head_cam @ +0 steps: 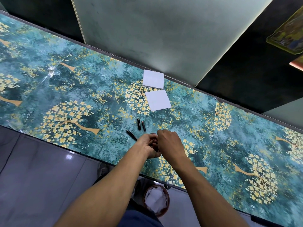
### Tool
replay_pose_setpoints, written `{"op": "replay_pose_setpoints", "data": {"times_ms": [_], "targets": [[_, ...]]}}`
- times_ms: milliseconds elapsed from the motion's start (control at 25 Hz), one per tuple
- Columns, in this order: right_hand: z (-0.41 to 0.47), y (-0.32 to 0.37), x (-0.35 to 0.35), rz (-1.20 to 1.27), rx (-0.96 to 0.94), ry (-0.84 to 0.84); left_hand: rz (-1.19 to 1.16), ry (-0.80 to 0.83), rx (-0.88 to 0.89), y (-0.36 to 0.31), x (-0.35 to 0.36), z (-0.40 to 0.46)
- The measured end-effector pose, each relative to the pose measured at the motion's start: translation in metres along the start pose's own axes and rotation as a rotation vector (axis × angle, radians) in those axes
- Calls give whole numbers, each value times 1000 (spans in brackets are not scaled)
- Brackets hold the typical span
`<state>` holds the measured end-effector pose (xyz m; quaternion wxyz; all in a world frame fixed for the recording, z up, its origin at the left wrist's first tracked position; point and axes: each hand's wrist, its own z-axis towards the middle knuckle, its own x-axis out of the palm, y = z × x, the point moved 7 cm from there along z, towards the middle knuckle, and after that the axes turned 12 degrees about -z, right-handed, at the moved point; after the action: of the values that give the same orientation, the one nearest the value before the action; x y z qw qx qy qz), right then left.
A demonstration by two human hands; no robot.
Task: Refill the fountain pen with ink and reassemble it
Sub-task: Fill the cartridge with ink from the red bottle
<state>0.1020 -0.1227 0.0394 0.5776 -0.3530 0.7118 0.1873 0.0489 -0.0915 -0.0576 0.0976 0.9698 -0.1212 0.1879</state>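
A: Just below the centre of the frame, the person's two hands meet over the near part of the table (82,89). The left hand (148,145) has its fingers curled inward around something dark and small, and the right hand (169,144) is pressed against it from the right, fingers bent down over the same spot.

B: What is it they hold?

A: That cannot be told. Only a dark rounded edge (153,133) shows above the knuckles; the rest is hidden by the fingers.

B: And the pen parts?

A: Three dark pieces lie on the patterned tabletop, all just above the hands. A slim black pen piece (132,134) lies slantwise at the upper left of the left hand, its lower end close to the knuckles. Higher, toward the middle, a black tube (138,123) and a shorter piece with a reddish tip (143,126) lie side by side, nearly parallel, apart from both hands.

B: Anything else on the table?

A: Two white paper squares further up, right of centre: one square (158,100) nearer the pen pieces, and a small stack (153,79) beyond it at the far edge of the table by the pale wall panel.

B: Below the table?

A: A round bin (156,200) with crumpled white paper in it stands on the grey floor, between the forearms at the bottom of the frame.
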Motion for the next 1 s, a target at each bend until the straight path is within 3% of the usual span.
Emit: {"op": "replay_pose_setpoints", "data": {"times_ms": [560,1000], "targets": [[2,4,2,-5,-49,24,-13,4,-5,-1,0,2],[7,2,4,-21,70,99,-85,16,-30,2,4,-3]]}}
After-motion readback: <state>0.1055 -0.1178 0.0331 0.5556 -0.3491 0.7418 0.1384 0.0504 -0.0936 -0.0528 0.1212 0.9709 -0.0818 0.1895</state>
